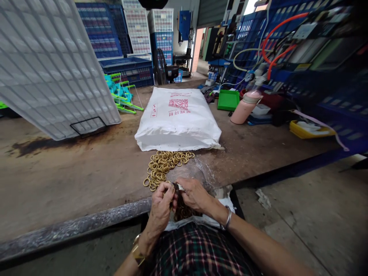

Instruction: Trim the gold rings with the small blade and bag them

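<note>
Just over the table's front edge, my left hand [163,200] is closed, its fingers pinched on what looks like a brass-coloured ring, mostly covered by the fingers. My right hand [193,194] is closed beside it on a small dark and white piece, too hidden to name. The fingertips of both hands almost meet. Below them, darker brown rings [184,212] lie in a white bag or cloth on my lap. Beyond my hands, a loose pile of brass-coloured rings [161,165] is spread on the table [115,168].
A full white sack [178,119] with red print lies behind the pile. To the left a white ribbed crate [57,69] stands tilted. On the right are a green tray [228,99], a pink bottle [245,106], a yellow tray [312,130] and orange hoses [266,42].
</note>
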{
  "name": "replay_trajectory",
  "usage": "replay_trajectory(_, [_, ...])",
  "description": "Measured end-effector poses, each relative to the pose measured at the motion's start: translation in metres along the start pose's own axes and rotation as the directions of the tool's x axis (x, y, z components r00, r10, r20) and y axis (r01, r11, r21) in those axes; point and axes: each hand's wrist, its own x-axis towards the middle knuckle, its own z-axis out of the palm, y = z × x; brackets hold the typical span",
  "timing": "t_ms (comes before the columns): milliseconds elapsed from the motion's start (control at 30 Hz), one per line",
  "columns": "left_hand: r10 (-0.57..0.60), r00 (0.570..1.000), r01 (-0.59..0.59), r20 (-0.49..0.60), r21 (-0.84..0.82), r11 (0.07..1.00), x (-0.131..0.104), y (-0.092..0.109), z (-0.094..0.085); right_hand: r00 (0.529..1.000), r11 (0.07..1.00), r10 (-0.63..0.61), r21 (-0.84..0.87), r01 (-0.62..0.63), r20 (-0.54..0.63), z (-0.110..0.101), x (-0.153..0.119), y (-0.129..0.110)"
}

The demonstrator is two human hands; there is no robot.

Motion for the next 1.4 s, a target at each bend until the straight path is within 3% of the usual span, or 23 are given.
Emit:
replay_trajectory(200, [0.012,1.000,-0.012,-0.002,0.057,0.998,0.000,-0.001,-0.002,0.998,0.999,0.020,-0.052,-0.017,0.059,-0.001,-0.001,-0.002])
replay_trajectory(400, [0.002,1.000,-0.002,0.001,0.092,0.996,-0.003,0.000,-0.004,0.972,0.992,0.092,-0.107,-0.070,0.216,-0.007,0.001,-0.005])
replay_trajectory(533, [-0.088,0.990,0.076,0.114,0.102,0.992,-0.020,0.007,0.001,0.946,0.951,0.233,-0.254,-0.174,0.226,-0.005,0.002,0.007])
replay_trajectory(600, [-0.224,0.955,0.217,0.195,0.060,0.974,-0.029,0.006,0.004,0.942,0.929,0.287,-0.292,-0.228,0.175,-0.002,0.003,0.015])
replay_trajectory(667, [-0.395,0.896,0.414,0.200,-0.062,0.908,-0.032,-0.001,0.004,0.958,0.938,0.263,-0.264,-0.226,0.115,0.002,0.005,0.020])
replay_trajectory(733, [-0.584,0.803,0.594,0.118,-0.244,0.767,-0.030,-0.012,-0.001,0.982,0.969,0.180,-0.181,-0.168,0.052,0.007,0.009,0.020])
replay_trajectory(767, [-0.679,0.730,0.666,0.080,-0.306,0.680,-0.027,-0.018,-0.004,0.990,0.981,0.142,-0.135,-0.137,0.026,0.010,0.011,0.019])
replay_trajectory(833, [-0.755,0.654,0.709,0.056,-0.394,0.585,-0.021,-0.030,-0.012,0.994,0.992,0.108,-0.064,-0.109,-0.012,0.016,0.016,0.013])
replay_trajectory(900, [-0.782,0.623,0.704,0.024,-0.455,0.546,-0.016,-0.039,-0.016,0.992,0.992,0.122,-0.044,-0.122,-0.010,0.021,0.021,0.007])
replay_trajectory(1133, [-0.761,0.646,0.621,-0.060,-0.539,0.569,-0.009,-0.054,-0.012,0.975,0.967,0.201,-0.176,-0.183,0.090,0.025,0.030,-0.006])
replay_trajectory(1400, [-0.728,0.681,0.607,-0.078,-0.495,0.622,-0.006,-0.069,-0.016,0.971,0.963,0.233,-0.149,-0.225,0.042,0.024,0.027,-0.004])
